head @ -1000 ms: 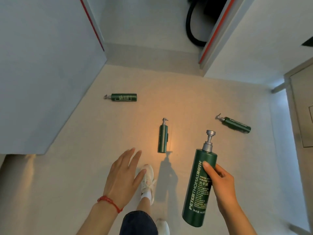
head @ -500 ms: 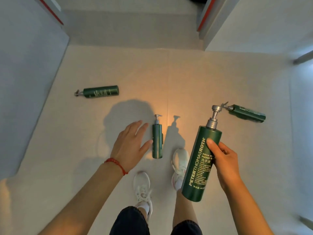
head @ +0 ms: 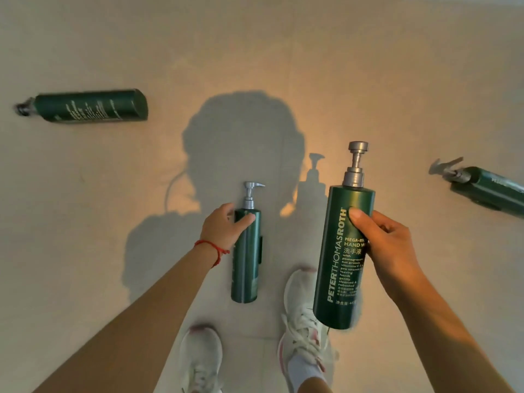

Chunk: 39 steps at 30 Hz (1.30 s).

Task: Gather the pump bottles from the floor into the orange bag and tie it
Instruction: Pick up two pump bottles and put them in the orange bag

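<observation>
Several dark green pump bottles with silver pumps are in view. My right hand (head: pixel 388 245) holds one lettered bottle (head: pixel 338 259) upright above the floor. My left hand (head: pixel 224 226) wraps around the top of a second bottle (head: pixel 246 265) that lies on the floor in the middle, pump pointing away from me. A third bottle (head: pixel 90 105) lies on its side at the far left. A fourth bottle (head: pixel 490 191) lies at the right edge, partly cut off. No orange bag is in view.
The floor (head: pixel 283 52) is pale beige tile. My two white sneakers (head: pixel 201 361) (head: pixel 303 316) stand just below the middle bottle. My shadow falls on the floor ahead.
I have bent closer to the floor, so the walls have left the view. My left hand has moved right onto the middle bottle and closed around its top. My right hand keeps its bottle.
</observation>
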Available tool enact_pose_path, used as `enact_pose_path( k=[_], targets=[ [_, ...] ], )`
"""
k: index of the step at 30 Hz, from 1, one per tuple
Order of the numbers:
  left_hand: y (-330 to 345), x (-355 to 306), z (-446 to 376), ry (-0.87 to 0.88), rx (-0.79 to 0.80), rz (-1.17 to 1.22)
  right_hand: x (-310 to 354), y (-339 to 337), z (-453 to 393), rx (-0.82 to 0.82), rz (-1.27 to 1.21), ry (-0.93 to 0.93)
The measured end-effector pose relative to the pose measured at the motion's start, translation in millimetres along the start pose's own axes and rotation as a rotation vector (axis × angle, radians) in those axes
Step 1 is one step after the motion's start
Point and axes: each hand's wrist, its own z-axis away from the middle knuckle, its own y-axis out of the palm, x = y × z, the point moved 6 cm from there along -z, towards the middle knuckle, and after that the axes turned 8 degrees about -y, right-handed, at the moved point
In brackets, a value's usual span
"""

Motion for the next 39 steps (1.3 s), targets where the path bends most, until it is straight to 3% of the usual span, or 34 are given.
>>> enact_pose_path(
  k=[6, 13, 27, 39],
  targets=[
    [34, 21, -31, -0.084, -0.11, 0.047, -46, 3, -20, 0.034, 0.017, 0.054],
    [12, -2, 11, -0.008, -0.038, 0.237, -23, 3, 5, 0.027, -0.006, 0.056],
    [-161, -107, 256, 0.163, 0.067, 0.46, 187, 5, 181, -0.048, -0.199, -0.047],
    [-226, -140, 471, 0.291, 0.216, 0.363, 267, -50, 396, -0.335, -0.377, -0.008]
  ],
)
